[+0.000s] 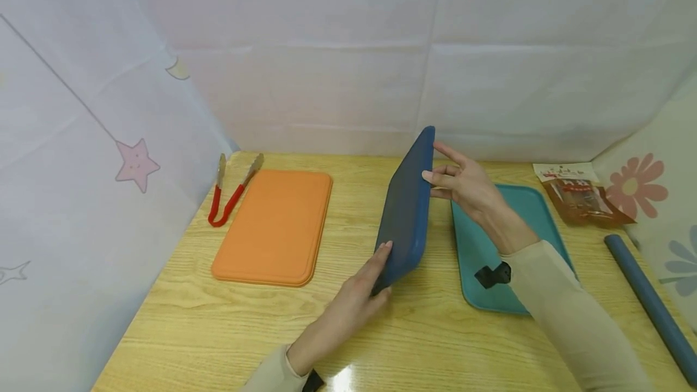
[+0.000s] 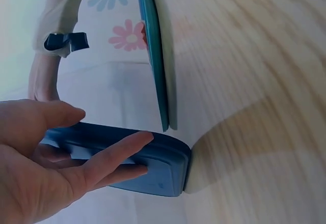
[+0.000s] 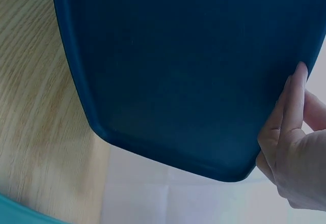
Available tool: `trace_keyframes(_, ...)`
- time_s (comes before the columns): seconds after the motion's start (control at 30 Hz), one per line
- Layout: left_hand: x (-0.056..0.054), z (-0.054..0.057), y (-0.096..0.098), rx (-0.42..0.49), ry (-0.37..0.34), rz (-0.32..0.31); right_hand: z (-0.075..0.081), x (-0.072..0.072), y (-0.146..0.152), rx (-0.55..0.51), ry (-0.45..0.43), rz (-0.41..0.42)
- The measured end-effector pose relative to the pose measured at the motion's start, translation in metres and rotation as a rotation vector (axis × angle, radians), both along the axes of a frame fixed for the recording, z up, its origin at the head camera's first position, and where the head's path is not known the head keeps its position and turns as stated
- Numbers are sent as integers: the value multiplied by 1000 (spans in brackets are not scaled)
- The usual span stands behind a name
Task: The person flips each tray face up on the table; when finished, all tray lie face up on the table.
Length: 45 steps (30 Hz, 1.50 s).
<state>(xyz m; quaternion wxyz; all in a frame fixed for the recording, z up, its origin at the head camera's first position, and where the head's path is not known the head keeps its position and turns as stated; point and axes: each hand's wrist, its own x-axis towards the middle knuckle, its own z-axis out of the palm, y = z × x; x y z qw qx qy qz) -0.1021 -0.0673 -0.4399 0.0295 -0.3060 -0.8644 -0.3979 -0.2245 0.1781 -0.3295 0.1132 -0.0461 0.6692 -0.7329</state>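
At far left, a pale printed cloth hangs beside a wood-grained table. Near the table's far-left corner lie red-handled metal tongs, arms spread, just beside an orange tray with rounded corners. The left hand holds the near end of a dark blue tray, its grip narrowed to the rim, thumb and fingers on opposite sides. The dark blue tray is tilted steeply on edge; whether it touches the table cannot be told. The right hand pinches its upper edge towards the far end, grip likewise narrowed, index finger extended. Partly beneath the right forearm, a teal tray lies flat. Farther right are a brown food packet and, nearer, a slate-blue cylinder.
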Motion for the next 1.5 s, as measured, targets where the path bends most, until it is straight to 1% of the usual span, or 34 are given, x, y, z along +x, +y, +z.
trace_keyframes(0.07, 2, 2, 2, 6, 7, -4, 0, 0, -1, -9, -4, 2)
trace_keyframes(0.17, 6, 7, 7, 18, 57, 12, 1, -1, -4, -12, 0, 1)
trace_keyframes(0.27, 8, 16, 14, 52, 177, 36, 2, -1, -7, -6, 12, -2)
trace_keyframes(0.33, 9, 23, 18, 66, 279, 58, 3, -1, -9, -7, 15, -3)
trace_keyframes(0.4, 9, 30, 22, 53, 366, 85, 3, -2, -12, 2, 21, -2)
trace_keyframes(0.47, 10, 35, 26, 27, 413, 105, 3, -3, -14, 7, 28, 4)
trace_keyframes(0.6, 10, 40, 30, -10, 437, 125, 1, -4, -18, 1, 45, 13)
trace_keyframes(0.67, 11, 41, 30, 0, 445, 130, 1, -4, -20, -12, 49, 15)
trace_keyframes(0.77, 11, 43, 28, 21, 480, 146, -1, -5, -22, -25, 53, 10)
trace_keyframes(0.87, 11, 44, 24, 51, 495, 162, -11, -8, -21, -9, 56, -2)
trace_keyframes(0.93, 11, 44, 21, 75, 485, 175, -26, -11, -17, 40, 37, -2)
trace_keyframes(0.97, 11, 45, 20, 84, 481, 185, -35, -13, -15, 66, 13, 3)
trace_keyframes(1.03, 11, 46, 16, 103, 467, 207, -55, -16, -10, 143, -44, 39)
trace_keyframes(1.07, 11, 46, 15, 114, 454, 213, -65, -17, -8, 188, -77, 73)
trace_keyframes(1.13, 12, 47, 11, 142, 415, 224, -84, -18, -6, 265, -150, 144)
trace_keyframes(1.23, 15, 49, 6, 198, 299, 239, -104, -17, -5, 341, -202, 244)
trace_keyframes(1.33, 17, 52, 1, 258, 165, 270, -112, -16, -7, 343, -218, 282)
trace_keyframes(1.5, 14, 56, -8, 334, -36, 330, -114, -16, -8, 299, -242, 275)
